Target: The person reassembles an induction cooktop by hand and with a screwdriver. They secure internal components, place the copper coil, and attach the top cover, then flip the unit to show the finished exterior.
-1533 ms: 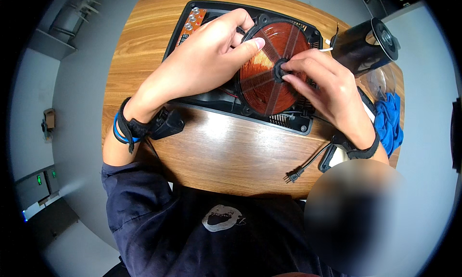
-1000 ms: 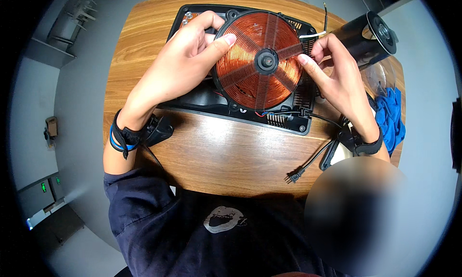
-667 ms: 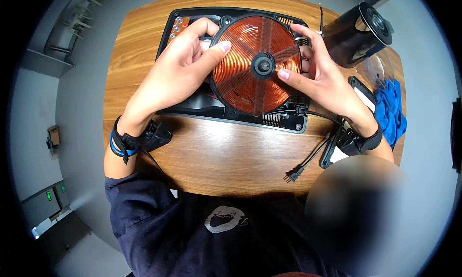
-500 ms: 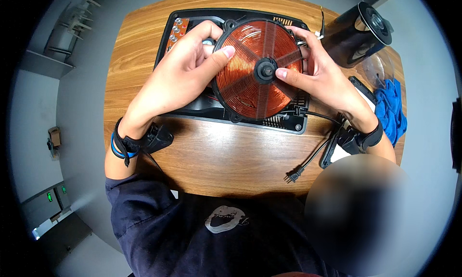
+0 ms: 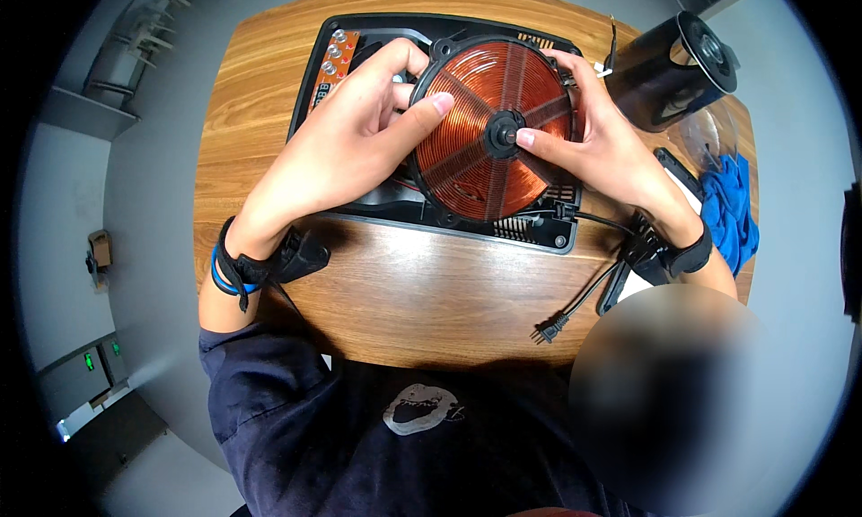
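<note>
Between my two hands is a round copper induction coil (image 5: 467,162) on a black frame, tilted above the opened black cooktop housing (image 5: 310,82). My left hand (image 5: 368,127) grips the coil's left rim, thumb on the windings and fingers bent behind the edge. At the right rim my right hand (image 5: 597,127) holds on, its thumb resting on the black centre hub (image 5: 504,135). An orange circuit board (image 5: 334,57) with silver buttons shows in the housing's upper left. The coil and my hands hide much of the housing's inside.
A power cord plug (image 5: 549,327) lies on the wooden table (image 5: 431,293), its cord running to the housing's right corner. Farther right are a dark cylindrical container (image 5: 660,77), a blue cloth (image 5: 729,212) and a black-framed white panel (image 5: 620,284), partly under my right wrist.
The coil has shifted slightly to the right in both hands and turned a little. The housing also sits slightly farther right and up at its left side in the picture.
</note>
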Demonstrator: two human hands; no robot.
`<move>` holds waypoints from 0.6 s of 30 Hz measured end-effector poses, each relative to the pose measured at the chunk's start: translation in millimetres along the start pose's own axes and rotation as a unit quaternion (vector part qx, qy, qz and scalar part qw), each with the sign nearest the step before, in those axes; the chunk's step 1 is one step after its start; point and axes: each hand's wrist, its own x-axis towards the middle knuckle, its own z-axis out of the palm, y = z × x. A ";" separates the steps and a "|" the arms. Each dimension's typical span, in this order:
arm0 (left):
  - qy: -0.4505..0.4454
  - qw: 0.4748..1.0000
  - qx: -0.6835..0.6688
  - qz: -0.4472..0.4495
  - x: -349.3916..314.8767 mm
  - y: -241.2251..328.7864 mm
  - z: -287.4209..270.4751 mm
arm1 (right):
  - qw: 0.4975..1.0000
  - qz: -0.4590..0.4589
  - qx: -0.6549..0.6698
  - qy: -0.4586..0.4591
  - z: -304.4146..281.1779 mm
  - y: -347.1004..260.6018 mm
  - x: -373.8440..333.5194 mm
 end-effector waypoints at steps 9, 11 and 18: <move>0.004 0.999 0.044 -0.008 3.6 -19.4 -6.0 | 0.995 0.079 0.064 -0.003 -18.9 2.7 -7.0; -0.002 0.998 0.069 0.001 4.0 -21.1 -5.9 | 0.996 0.083 0.041 -0.011 -23.9 11.7 -8.5; -0.085 0.993 0.073 -0.019 7.0 -17.9 -11.3 | 0.999 0.048 -0.003 0.000 -37.5 24.0 -2.2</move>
